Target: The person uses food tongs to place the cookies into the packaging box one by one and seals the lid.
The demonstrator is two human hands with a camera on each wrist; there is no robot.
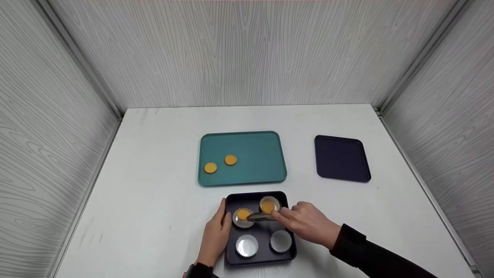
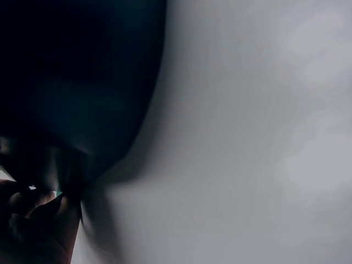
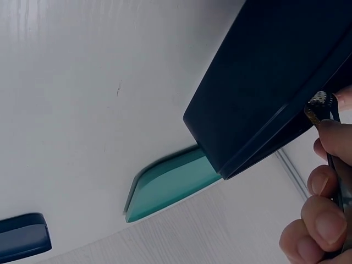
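Note:
My left hand [image 1: 215, 235] grips the left wall of a deep dark baking tray [image 1: 264, 253], its thumb at the rim. Fluted metal tart cups stand inside, including a front-left cup [image 1: 247, 246] and a front-right cup [image 1: 281, 241] holding nothing. One orange disc [image 1: 268, 206] lies in the back-right cup. Black tongs [image 1: 261, 217] with perforated tips are held in my right hand [image 1: 310, 223], over the tray. Their tips meet another orange disc [image 1: 243, 214] at the back-left cup [image 1: 243, 224]; I cannot tell whether they pinch it. The left fingers [image 2: 41, 220] look dark in the left wrist view.
Beyond the baking tray lies a flat teal tray [image 1: 254, 154] carrying two orange discs [image 1: 220, 163] on its left part. A flat dark square tray [image 1: 342, 158] lies at the right. Grey wood-grained panels [image 1: 247, 54] enclose the white table [image 1: 146, 208] at the back and sides.

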